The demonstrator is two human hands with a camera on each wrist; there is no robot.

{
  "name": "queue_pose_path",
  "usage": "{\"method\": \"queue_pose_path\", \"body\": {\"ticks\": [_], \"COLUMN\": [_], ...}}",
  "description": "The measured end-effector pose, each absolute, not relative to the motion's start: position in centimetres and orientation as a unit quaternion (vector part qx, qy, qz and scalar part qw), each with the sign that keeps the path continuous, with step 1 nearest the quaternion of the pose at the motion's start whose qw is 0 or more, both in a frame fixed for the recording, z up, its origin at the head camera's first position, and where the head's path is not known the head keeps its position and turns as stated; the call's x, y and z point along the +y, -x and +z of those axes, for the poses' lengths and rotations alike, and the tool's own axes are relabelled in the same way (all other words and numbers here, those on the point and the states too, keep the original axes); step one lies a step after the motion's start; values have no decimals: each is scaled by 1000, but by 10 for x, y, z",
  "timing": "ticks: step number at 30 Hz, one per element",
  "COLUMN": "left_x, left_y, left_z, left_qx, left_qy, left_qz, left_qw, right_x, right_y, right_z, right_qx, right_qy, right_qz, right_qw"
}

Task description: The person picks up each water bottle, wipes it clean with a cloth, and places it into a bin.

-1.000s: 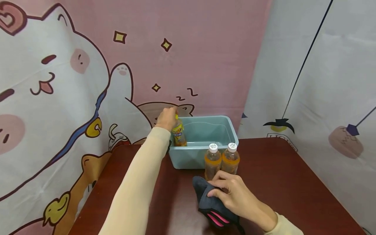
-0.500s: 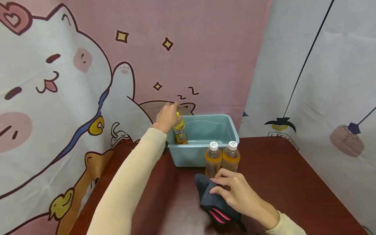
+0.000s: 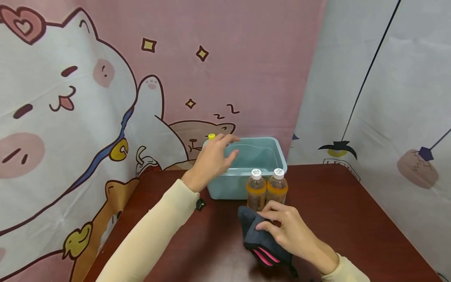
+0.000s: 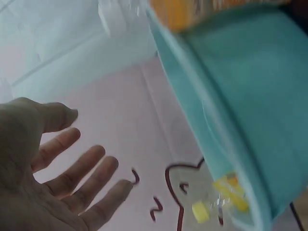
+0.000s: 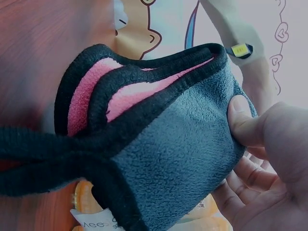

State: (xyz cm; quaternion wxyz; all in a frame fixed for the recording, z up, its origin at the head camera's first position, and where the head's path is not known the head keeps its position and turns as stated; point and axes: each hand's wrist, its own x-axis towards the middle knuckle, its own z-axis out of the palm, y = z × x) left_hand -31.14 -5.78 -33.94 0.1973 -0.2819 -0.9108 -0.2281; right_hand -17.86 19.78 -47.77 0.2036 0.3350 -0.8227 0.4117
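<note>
My left hand is empty, its fingers spread, in front of the left end of a light blue plastic bin. Inside that end stands a drink bottle with a yellow cap; in the head view the hand hides most of it, while the left wrist view shows its yellow label. My right hand pinches a folded dark grey cleaning cloth between thumb and fingers. Black edging, a pink inner side and a black loop show on the cloth.
Two white-capped bottles with orange bands, a left one and a right one, stand before the bin's front wall. The dark red table backs onto a cartoon-printed curtain. A small dark device shows at the left wrist.
My left hand has let go of the yellow-capped bottle, leaving it in the bin, and has drawn back toward me with fingers spreading. The right hand keeps its pinch on the cloth.
</note>
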Motion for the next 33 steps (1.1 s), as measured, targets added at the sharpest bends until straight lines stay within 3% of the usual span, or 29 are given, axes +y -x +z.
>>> {"method": "queue_pose_path", "body": {"ticks": [10, 19, 33], "left_x": [-42, -30, -40], "left_y": [279, 283, 278], "left_z": [-379, -401, -410], "left_qx": [-876, -864, -861], "left_qy": [364, 394, 391], "left_qz": [-269, -282, -290], "left_qw": [165, 134, 148], "right_x": [199, 197, 199], "right_y": [177, 180, 185], "right_z": [-479, -475, -479], "right_qx": [-824, -823, -817], "right_qy": [-331, -333, -328], "right_qz": [410, 406, 416], "right_qw": [208, 217, 229]}}
